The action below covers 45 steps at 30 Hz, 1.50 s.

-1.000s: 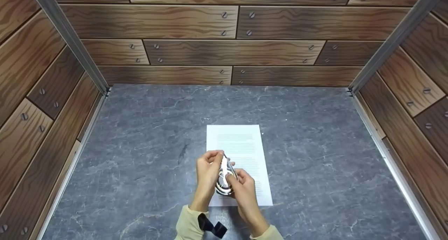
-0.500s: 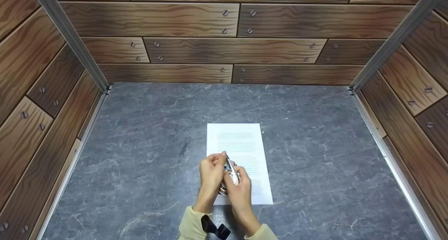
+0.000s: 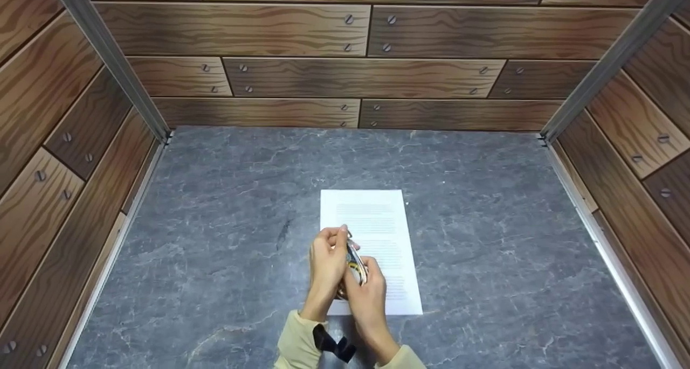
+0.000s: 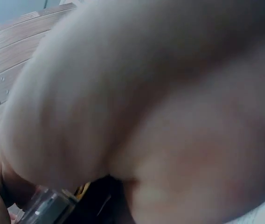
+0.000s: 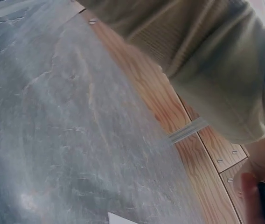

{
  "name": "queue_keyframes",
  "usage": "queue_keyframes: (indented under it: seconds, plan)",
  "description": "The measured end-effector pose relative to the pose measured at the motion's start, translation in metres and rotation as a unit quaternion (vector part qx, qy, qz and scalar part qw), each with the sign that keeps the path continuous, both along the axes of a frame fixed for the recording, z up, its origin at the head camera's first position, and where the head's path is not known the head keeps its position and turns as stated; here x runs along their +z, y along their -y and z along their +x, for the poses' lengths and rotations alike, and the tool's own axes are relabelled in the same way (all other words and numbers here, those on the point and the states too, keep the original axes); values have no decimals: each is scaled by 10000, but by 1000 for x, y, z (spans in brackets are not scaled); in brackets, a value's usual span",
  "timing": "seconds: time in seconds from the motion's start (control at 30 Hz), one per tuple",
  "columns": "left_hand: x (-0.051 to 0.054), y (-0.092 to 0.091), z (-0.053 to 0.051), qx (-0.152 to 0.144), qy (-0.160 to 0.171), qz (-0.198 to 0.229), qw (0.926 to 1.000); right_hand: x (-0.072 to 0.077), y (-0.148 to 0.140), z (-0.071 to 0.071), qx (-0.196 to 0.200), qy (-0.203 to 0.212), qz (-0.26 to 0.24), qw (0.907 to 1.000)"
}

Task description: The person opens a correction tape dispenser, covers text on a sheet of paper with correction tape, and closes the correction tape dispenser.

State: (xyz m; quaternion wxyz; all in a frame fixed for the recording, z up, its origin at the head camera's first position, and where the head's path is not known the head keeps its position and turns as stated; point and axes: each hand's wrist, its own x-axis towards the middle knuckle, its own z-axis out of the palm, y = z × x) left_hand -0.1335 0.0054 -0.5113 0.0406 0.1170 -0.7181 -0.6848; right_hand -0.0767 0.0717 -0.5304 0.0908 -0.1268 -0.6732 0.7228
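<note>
In the head view, both hands meet over the lower part of a printed sheet of paper (image 3: 372, 234). Between them is a small shiny packet-like thing (image 3: 356, 267) with a curved yellow and dark pattern; its kind is unclear. My left hand (image 3: 326, 264) pinches its upper end between thumb and fingers. The right hand (image 3: 368, 293) grips its lower part, thumb on the near face. Fingers hide much of it. In the left wrist view, a clear, glossy part of the thing (image 4: 48, 207) shows below the blurred left hand (image 4: 123, 107).
The grey marbled tabletop (image 3: 226, 213) stretches around the paper. Wood-patterned panels (image 3: 291, 78) stand at the back and both sides, with metal posts (image 3: 108, 56) in the corners. A black strap (image 3: 334, 345) hangs at the left sleeve (image 3: 299, 339).
The shiny thing has turned from nearly face-up to more edge-on. My hands have drawn closer together, the left shifting slightly right. The paper lies where it was.
</note>
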Motion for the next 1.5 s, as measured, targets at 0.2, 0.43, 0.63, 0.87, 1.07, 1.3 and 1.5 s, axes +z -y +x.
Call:
queue_keyframes:
  seconds: [0.2,0.43,0.63,0.87,1.07,1.3,1.5]
  plan:
    - [-1,11,-13,-126,-165,1111,9936,5,-5,-3,217,146,-1168,9928]
    - [-23,43,-46,367,-149,166,9991,3,-23,-10,266,260,-1555,9871]
    - [-59,67,-70,845,-244,-1216,9887,2,-34,-14,273,142,-1555,9874]
    - [-97,81,-83,1072,-605,-1796,9760,0,-38,-13,290,246,-1542,9873]
    - [-109,81,-83,1039,-1063,-2084,9667,-2,-40,-15,229,232,-1601,9866]
    - [-117,77,-84,1296,-1532,-2512,9469,-5,-45,-16,212,263,-1618,9862]
    - [-121,73,-85,1493,-1688,-2678,9367,-7,-51,-16,251,308,-1530,9874]
